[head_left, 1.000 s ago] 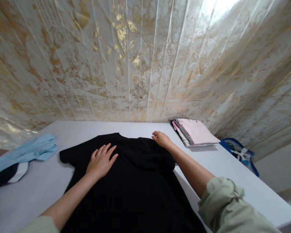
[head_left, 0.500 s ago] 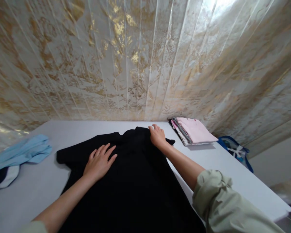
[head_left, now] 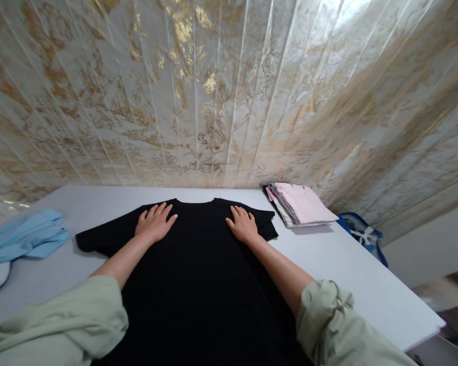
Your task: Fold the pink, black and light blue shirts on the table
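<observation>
Item 1: black T-shirt (head_left: 209, 284), mid-surface, neckline at 12 o'clock, lower part running out of view at 6; laid face-wide, apparently so the shoulders lie level. The sleeve near 2 o'clock shows a second edge beneath the first.

Item 2: left hand (head_left: 156, 222), at 11 o'clock on the shirt; palm down, fingers parted, gripping nothing.

Item 3: right hand (head_left: 243, 224), at 1 o'clock; likewise flat, fingers somewhat parted, nothing clamped. The pair rests either side of the neckline, seemingly to keep the cloth flat and evenly spread.

Item 4: pale surface (head_left: 351, 269), bearing the above.

Item 5: folded stack (head_left: 305, 203), pink uppermost, at 2 o'clock, near but apart from the sleeve, probably to leave room.

Item 6: light-blue garment (head_left: 26, 236), crumpled, between 9 and 10 o'clock, clear of the shirt.
</observation>
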Available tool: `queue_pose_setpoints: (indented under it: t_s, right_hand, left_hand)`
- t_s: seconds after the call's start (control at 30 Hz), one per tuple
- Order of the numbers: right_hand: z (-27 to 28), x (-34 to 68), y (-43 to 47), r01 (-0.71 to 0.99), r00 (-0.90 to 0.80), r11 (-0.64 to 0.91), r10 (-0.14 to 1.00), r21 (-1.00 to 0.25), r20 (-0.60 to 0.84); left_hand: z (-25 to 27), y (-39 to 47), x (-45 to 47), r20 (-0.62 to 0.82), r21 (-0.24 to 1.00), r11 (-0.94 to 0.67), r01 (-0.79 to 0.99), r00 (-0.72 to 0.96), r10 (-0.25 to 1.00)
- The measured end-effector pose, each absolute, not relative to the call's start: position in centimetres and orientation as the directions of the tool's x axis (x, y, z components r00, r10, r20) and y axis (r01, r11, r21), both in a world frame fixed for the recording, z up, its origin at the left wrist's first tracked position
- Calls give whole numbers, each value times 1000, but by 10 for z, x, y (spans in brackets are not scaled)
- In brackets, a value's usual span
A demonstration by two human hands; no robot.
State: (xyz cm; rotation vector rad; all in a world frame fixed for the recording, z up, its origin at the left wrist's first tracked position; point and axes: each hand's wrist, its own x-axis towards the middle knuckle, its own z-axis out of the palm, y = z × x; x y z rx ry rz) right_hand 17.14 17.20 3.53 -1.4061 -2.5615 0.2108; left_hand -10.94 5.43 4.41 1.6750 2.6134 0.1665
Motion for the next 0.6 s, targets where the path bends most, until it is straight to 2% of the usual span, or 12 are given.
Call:
queue_pose_setpoints:
  t_s: [0.27,0.47,0.6]
  right_hand:
    - [37,212,161,766,-585,617,785,-179,203]
    - [31,302,159,899,-344,395,905,-191,251]
    - [35,332,168,895,-281,336,935,-292,216]
  left_hand:
    - [45,62,-114,44,100,397,912,-403,914]
    - [43,62,-115,65,121,388,914,-397,915]
    - [43,63,-115,92,135,382,914,-395,914]
